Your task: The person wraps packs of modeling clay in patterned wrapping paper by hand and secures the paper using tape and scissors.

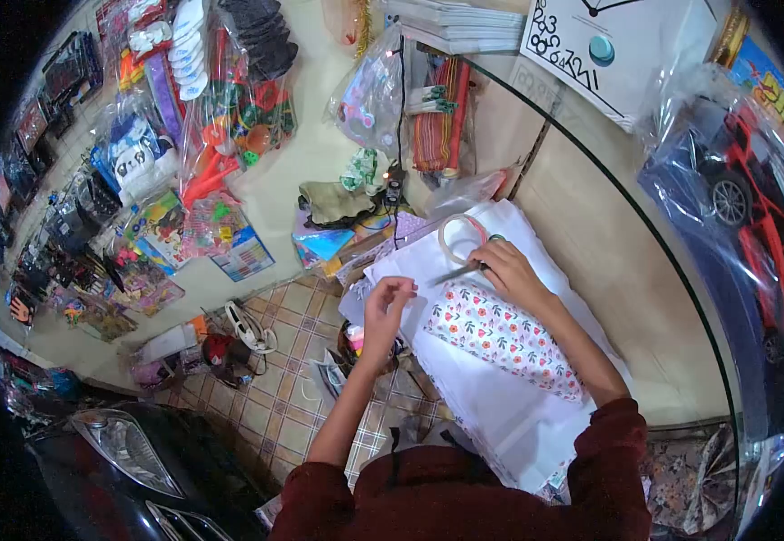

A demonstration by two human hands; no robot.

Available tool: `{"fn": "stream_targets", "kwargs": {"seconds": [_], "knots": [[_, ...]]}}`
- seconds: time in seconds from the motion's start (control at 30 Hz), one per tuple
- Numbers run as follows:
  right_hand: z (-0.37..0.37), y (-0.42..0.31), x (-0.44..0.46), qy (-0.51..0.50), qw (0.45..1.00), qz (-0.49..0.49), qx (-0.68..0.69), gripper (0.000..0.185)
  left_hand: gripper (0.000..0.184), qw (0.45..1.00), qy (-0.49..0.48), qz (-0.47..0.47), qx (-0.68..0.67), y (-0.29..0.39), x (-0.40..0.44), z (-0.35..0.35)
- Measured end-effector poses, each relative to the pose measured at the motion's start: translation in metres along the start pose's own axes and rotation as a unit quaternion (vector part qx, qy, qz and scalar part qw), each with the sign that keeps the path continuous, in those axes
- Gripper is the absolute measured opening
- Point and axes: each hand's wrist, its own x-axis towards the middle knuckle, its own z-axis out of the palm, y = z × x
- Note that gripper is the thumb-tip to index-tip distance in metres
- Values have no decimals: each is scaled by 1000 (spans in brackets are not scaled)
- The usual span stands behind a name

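1. While the right hand (511, 278) grips a pair of scissors (451, 274), blades toward the left hand (389, 308), the step looks like cutting tape to close a wrapping.
2. The left hand is raised, fingers curled and tips nearly together; whether it pinches a clear strip, I cannot tell.
3. The floral-patterned parcel (504, 343) lies on white sheets (491, 442), partly beneath the right forearm — neither hand seems to press it.
4. The tape roll (443, 240) rests just beyond the right hand.
5. Next, I judge, calls for keeping any cut strip taut — then smoothing it along the parcel's edge.
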Motion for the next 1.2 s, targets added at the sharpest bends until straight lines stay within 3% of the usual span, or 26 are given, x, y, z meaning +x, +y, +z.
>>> {"fn": "stream_targets", "kwargs": {"seconds": [0.1,0.3,0.57,0.77,1.2], "knots": [[-16,-33,-15,7,997,-61,-40,27,24,997,-28,-49,-55,5,4,-7],[-34,-66,-37,-11,983,-137,-125,27,37,993,-93,-61,-34,36,-12,5],[-39,-82,-54,-18,977,-159,-140,30,39,980,-112,-158,-46,39,-23,7],[-40,-90,-58,-26,975,-161,-149,30,42,987,-110,-120,-14,45,-32,4],[-28,-90,-66,-26,971,-162,-174,29,43,953,-127,-266,-70,31,-44,-5]]}}
